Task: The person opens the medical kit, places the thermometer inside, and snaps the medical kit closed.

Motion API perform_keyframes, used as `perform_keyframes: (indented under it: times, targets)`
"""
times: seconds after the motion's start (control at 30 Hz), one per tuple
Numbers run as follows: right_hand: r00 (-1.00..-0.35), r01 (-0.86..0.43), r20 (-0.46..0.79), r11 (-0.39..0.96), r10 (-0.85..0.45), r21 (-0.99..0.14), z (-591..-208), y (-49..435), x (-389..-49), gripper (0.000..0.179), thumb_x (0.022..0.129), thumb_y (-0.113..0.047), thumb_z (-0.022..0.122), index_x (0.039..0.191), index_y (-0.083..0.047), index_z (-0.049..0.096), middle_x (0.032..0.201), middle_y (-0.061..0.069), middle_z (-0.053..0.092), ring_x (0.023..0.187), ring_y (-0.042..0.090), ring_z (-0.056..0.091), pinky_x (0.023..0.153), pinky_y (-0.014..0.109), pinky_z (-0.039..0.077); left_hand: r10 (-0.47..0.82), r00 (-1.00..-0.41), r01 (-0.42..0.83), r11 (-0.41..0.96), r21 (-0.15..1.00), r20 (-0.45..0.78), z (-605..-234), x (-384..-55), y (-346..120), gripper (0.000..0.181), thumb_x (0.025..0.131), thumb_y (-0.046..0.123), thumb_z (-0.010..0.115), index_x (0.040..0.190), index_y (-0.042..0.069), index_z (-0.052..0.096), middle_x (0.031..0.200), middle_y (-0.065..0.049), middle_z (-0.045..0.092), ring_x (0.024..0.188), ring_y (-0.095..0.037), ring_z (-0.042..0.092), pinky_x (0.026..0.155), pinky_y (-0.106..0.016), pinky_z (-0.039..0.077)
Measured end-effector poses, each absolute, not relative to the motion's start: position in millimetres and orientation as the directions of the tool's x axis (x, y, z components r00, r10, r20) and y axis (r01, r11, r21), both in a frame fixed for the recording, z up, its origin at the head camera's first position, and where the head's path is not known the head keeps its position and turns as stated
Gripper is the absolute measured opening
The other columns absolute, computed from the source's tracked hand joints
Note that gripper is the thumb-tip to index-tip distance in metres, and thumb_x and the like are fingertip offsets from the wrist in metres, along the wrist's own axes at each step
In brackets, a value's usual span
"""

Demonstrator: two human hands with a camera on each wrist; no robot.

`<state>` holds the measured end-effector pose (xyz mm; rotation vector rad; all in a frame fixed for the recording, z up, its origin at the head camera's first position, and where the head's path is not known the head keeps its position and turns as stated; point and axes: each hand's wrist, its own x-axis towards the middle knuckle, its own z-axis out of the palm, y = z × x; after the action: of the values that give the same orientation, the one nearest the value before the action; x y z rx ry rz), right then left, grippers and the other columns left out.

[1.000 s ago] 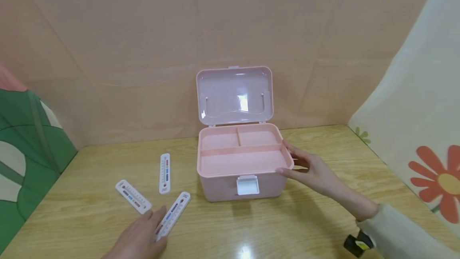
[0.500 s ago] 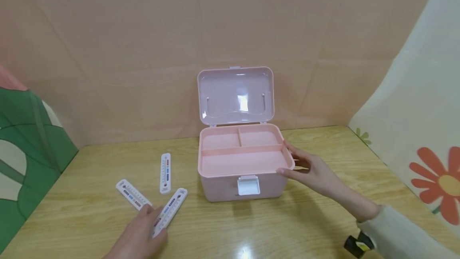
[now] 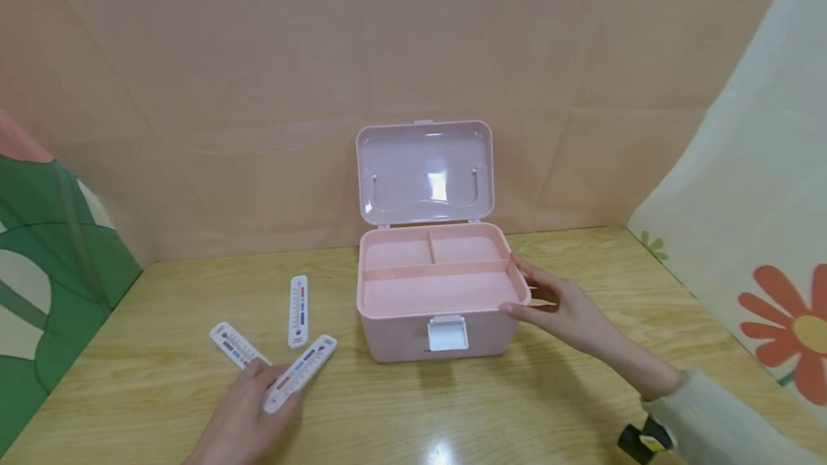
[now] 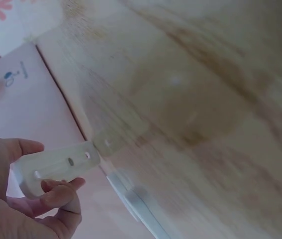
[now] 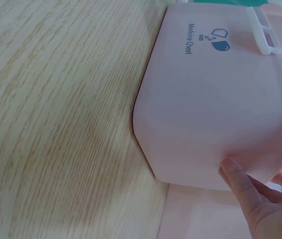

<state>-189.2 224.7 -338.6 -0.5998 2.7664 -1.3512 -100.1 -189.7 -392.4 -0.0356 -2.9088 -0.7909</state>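
Note:
In the head view my left hand pinches a white thermometer with its printed scale facing up. The left wrist view shows the back of that thermometer between thumb and fingers. A second thermometer lies on the table, its near end hidden behind the left hand. Another thermometer lies farther back. My right hand holds the right side of a pink medicine chest, thumb at the front corner. The chest's lid stands up, and its divided tray holds nothing visible.
The chest stands on a wood-grain table near the back wall. A white latch hangs on its front. Flower-patterned cloth covers the right side, green cloth the left.
My left hand has lifted the near end of its thermometer and turned it a little flatter across the view. The right hand and the medicine chest have stayed in place.

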Motion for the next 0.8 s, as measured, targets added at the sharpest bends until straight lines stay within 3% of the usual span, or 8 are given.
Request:
perform_keyframes:
  times: [0.13,0.33,0.8]
  targets:
    - [-0.926,-0.337,0.162,0.552,-0.342,-0.763,-339.1,224.1,-189.1,0.074,0.085,-0.027,0.066,0.146,-0.014,0.026,0.145,0.020,0.036,0.119,0.038,0.052,0.084,0.034,0.054,-0.023,-0.976,0.100,0.836,0.540,0.215,-392.8,-100.3,-189.7,0.038,0.072,0.020,0.076,0.108,0.010,0.068,0.077,0.006,0.050,0.062,-0.001,0.037,0.054,-0.016,0.032]
    - [-0.924,-0.343,0.164,0.556,-0.347,-0.757,-339.9,224.5,-189.5,0.074,0.086,-0.027,0.066,0.146,-0.013,0.026,0.145,0.019,0.036,0.120,0.037,0.050,0.086,0.038,0.053,-0.104,-0.982,0.018,0.782,0.623,0.158,-388.4,-102.2,-191.7,0.036,0.070,0.019,0.078,0.105,0.014,0.070,0.075,0.004,0.054,0.061,-0.001,0.041,0.053,-0.016,0.035]
    - [-0.927,-0.337,0.157,0.569,-0.342,-0.750,-338.5,224.0,-188.6,0.073,0.086,-0.029,0.065,0.146,-0.016,0.026,0.146,0.018,0.035,0.120,0.038,0.050,0.083,0.035,0.054,-0.129,-0.948,0.103,0.737,0.668,0.289,-387.5,-104.3,-198.0,0.037,0.067,0.017,0.081,0.103,0.014,0.071,0.077,0.006,0.057,0.062,0.002,0.042,0.052,-0.016,0.038]
